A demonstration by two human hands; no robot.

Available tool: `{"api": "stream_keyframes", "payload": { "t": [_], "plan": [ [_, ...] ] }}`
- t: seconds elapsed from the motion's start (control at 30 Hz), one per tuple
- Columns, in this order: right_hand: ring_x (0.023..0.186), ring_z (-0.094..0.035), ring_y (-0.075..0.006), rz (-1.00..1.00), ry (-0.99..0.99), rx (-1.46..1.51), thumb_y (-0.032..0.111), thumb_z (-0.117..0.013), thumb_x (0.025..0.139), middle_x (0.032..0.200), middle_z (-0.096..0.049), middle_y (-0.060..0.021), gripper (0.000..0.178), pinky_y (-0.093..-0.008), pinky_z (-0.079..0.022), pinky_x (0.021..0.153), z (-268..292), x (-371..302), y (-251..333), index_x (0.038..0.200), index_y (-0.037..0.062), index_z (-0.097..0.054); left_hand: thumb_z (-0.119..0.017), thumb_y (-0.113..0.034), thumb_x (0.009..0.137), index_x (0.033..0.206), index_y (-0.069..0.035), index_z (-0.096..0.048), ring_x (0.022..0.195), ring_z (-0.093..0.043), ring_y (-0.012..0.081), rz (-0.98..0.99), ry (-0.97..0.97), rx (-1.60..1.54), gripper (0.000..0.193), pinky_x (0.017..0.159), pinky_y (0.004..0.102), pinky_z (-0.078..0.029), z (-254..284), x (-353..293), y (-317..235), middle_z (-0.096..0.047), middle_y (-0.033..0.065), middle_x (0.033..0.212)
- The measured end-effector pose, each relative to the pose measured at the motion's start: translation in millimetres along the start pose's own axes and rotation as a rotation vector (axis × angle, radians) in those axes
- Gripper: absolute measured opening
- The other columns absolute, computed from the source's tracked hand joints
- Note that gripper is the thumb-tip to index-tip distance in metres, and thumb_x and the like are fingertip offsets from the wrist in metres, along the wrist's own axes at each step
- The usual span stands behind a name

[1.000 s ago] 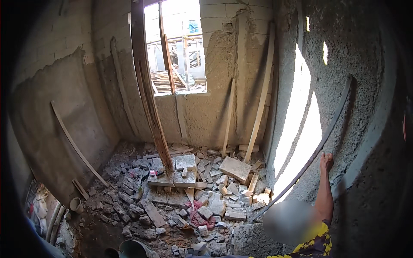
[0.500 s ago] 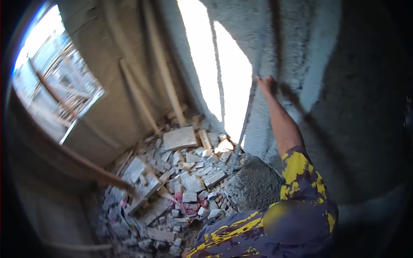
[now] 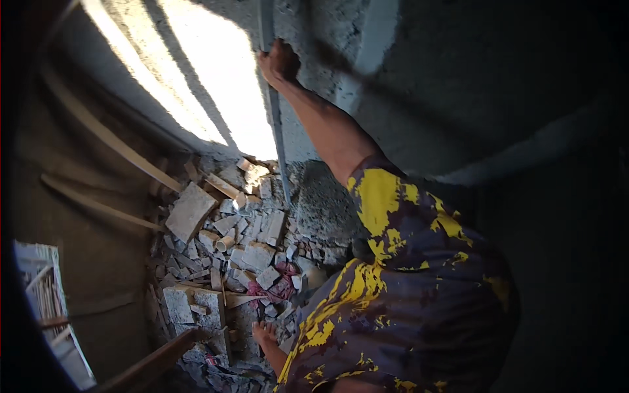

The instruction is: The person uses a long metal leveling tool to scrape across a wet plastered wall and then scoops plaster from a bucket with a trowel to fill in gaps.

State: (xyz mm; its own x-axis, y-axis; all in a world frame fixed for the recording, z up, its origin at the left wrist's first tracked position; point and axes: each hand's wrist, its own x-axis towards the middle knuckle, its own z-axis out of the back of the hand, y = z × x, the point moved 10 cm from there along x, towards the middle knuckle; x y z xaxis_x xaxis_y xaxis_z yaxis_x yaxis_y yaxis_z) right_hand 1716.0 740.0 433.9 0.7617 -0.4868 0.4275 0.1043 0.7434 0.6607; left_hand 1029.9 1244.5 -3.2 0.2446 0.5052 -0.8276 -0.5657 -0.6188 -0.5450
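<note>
My right hand [image 3: 280, 64] is raised against the grey wall. Its fingers are closed around a long, thin, straight grey bar [image 3: 277, 124]. The bar stands nearly upright along the edge of a bright patch of light, and its lower end reaches down to the rubble beside a rough dark block [image 3: 324, 203]. Lower down, in front of my body, my left hand [image 3: 265, 334] hangs over the debris with its fingers apart. I see nothing held in it. Close to it lies a crumpled reddish cloth or net [image 3: 278, 281] among broken pieces.
Rubble [image 3: 259, 255] of broken blocks and stones covers the floor. A larger flat slab [image 3: 190, 211] lies near the wall. Wooden poles [image 3: 108, 134] lean at the left, and a brown beam [image 3: 154, 360] crosses the lower left. A window opening [image 3: 49, 308] is at far left.
My view has turned, so the bar, the bright patch and my right hand now appear further left and higher. My right hand keeps its grip. My left hand has come into view.
</note>
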Motion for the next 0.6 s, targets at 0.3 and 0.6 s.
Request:
{"api": "stream_keyframes", "payload": {
  "t": [0.3,0.6],
  "plan": [
    [0.064,-0.057,-0.0177,0.177,-0.116,0.205,0.023,-0.067,0.081,0.076,-0.059,-0.0063,0.024,-0.033,-0.048,0.057,114.8,-170.2,-42.1,0.089,0.0041,-0.055,-0.047,-0.037,0.09,0.139,-0.013,-0.027,0.108,-0.05,0.0419,0.148,0.255,0.248,0.058,0.084,0.0523,-0.044,-107.5,107.8,-50.8,-0.043,0.0156,0.131],
    [0.077,-0.052,-0.0109,-0.325,-0.32,0.393,0.014,-0.062,0.088,0.09,-0.057,-0.0059,0.027,-0.0233,-0.043,0.07,245.6,-363.2,-156.5,0.105,-0.0035,-0.05,-0.049,-0.034,0.091,0.136,-0.01,-0.031,0.097,-0.057,0.0342,0.146,0.607,0.435,0.055,0.075,0.0451,-0.049,-288.9,60.9,-16.9,-0.05,0.0175,0.124]
  ]
}}
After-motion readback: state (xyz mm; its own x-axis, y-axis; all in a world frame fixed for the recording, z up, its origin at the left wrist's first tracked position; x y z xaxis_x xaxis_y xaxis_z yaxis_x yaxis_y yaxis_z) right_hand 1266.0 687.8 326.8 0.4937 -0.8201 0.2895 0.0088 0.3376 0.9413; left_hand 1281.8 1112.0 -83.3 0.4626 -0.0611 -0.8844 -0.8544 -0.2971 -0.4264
